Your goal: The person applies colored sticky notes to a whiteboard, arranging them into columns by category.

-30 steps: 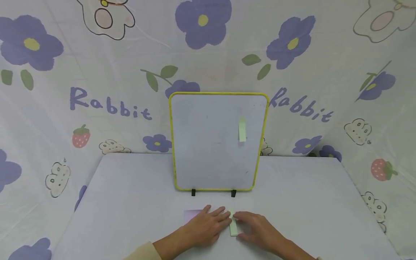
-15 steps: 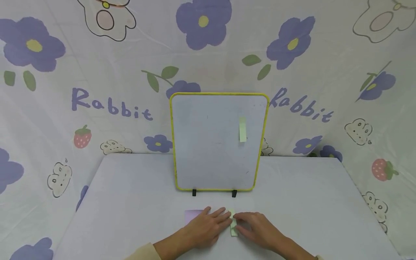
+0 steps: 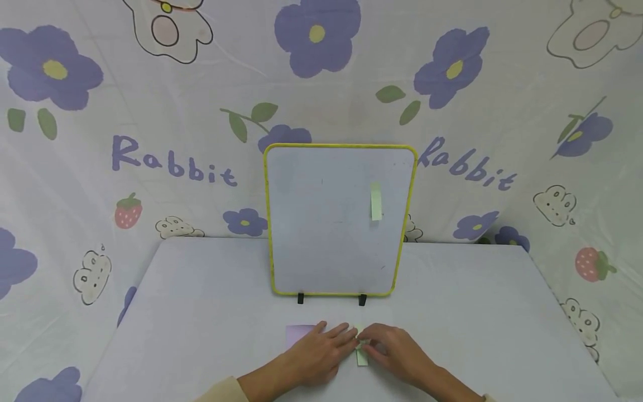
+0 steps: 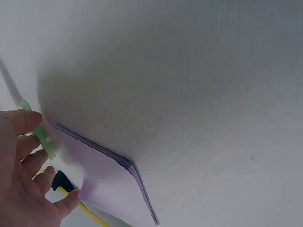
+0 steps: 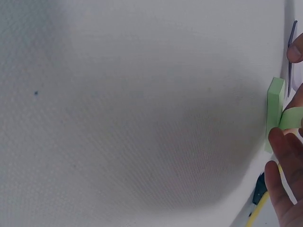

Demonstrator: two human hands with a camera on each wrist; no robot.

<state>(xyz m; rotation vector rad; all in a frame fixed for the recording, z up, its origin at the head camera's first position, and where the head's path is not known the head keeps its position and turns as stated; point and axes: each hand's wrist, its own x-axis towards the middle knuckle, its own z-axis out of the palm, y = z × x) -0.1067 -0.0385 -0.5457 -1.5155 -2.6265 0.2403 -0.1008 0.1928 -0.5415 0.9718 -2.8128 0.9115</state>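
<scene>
A narrow pad of pale green sticky notes (image 3: 362,360) lies on the white table in front of the person. The left hand (image 3: 321,354) lies with fingers spread, its fingertips touching the pad's left side near the far end. Between thumb and fingertips, the right hand (image 3: 399,349) pinches the top sticky note (image 5: 291,118), which curls up off the pad. A square purple pad of notes (image 4: 109,175) sits partly hidden under and beyond the left hand in the head view.
A whiteboard (image 3: 326,234) with a yellow frame stands upright behind the hands on black feet (image 3: 362,300). One green sticky note (image 3: 375,204) clings to its upper right. A patterned cloth (image 3: 321,95) hangs behind the table (image 3: 201,296).
The right thumb has moved up along the green pad toward the fingertips, and the top note has bent upward in that hand's pinch. The left hand has stayed nearly still.
</scene>
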